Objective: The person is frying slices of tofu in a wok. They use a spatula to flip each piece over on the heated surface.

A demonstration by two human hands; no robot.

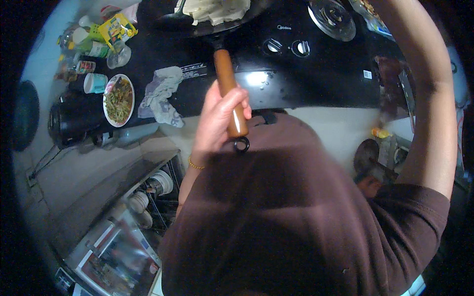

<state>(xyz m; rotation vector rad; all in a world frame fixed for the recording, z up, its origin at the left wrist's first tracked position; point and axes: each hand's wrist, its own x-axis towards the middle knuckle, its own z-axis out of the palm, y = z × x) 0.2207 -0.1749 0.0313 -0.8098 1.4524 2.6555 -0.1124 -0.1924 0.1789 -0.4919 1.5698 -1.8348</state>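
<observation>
My left hand (211,111) is closed around the brown wooden handle (225,69) of a dark wok (200,33) on the black stovetop. A black ring hangs from the handle's near end, by my shirt. Pale, thin, folded sheets of food (219,11) lie in the wok, cut off by the top edge. A dark ladle or spatula (174,20) rests at the wok's left side, its working end hard to make out. My right arm (419,54) reaches up and forward along the right side; its hand is beyond the top edge.
Left of the wok are a crumpled grey cloth (160,93), a plate of shredded greenish food (119,101), a white cup (95,83), a yellow packet (117,30) and several bottles. Two stove knobs (301,48) and a glass lid (333,19) sit to the right. Stacked bowls (160,182) stand lower left.
</observation>
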